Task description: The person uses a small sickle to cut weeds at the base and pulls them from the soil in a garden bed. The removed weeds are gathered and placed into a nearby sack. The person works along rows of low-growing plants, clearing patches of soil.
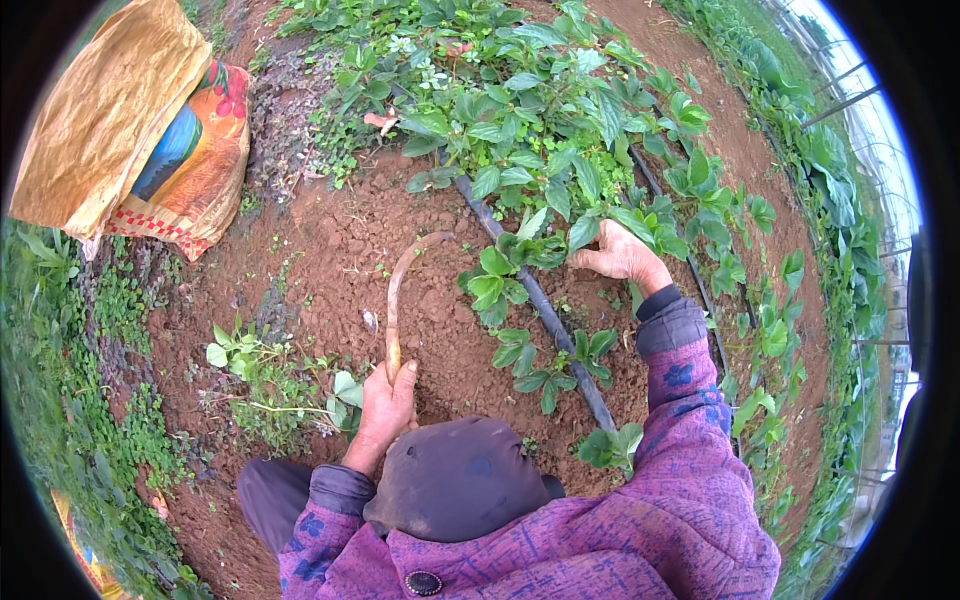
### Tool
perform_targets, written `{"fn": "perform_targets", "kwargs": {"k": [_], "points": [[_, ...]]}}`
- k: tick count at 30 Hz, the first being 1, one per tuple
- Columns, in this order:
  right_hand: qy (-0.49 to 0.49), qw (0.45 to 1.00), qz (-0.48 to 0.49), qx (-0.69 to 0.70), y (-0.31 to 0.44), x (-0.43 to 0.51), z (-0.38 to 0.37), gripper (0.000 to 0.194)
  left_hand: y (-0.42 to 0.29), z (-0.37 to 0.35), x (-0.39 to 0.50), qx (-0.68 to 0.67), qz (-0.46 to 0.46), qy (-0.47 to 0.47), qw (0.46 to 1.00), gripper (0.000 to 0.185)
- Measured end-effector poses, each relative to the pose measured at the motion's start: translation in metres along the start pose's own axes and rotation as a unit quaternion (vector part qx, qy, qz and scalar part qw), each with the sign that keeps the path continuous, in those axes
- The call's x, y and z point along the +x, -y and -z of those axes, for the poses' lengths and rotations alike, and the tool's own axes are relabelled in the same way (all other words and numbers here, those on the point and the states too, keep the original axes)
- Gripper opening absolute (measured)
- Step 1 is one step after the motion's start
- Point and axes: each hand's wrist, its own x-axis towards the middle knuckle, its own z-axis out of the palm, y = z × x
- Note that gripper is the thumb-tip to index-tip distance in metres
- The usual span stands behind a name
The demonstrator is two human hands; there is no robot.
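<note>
My left hand point(390, 401) is closed around the lower end of a curved, soil-stained sickle-like hand tool point(394, 307), whose tip bends to the right over the reddish soil. My right hand point(619, 255) reaches in among leafy green plants point(525, 127), thumb and fingers at a leaf beside the black irrigation pipe point(551, 319). Leaves hide its fingertips, so I cannot tell if it grips anything. Left of my left hand lies a small heap of weeds point(277, 405). Small leafy plants point(491, 281) grow along the pipe between my hands.
An open woven sack point(109, 127) with printed pictures stands at the upper left. More thin black pipes point(701, 277) run through plants on the right. Low weeds point(112, 465) cover the left side. Part of another printed sack point(79, 544) shows at the lower left.
</note>
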Motion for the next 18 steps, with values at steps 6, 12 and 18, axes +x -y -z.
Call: {"fn": "perform_targets", "kwargs": {"k": [6,12,18], "points": [[0.089,0.982,-0.054,-0.160,0.017,0.034,-0.006,0.040,0.006,-0.005,-0.001,0.006,0.007,-0.012,1.000,0.029],[-0.094,0.966,0.100,-0.219,0.011,0.049,-0.042,0.028,0.010,-0.001,0.000,0.012,-0.004,-0.011,1.000,0.029],[-0.258,0.877,0.196,-0.355,-0.041,0.092,-0.076,0.019,0.010,0.000,-0.005,-0.010,0.016,-0.009,1.000,0.030]]}}
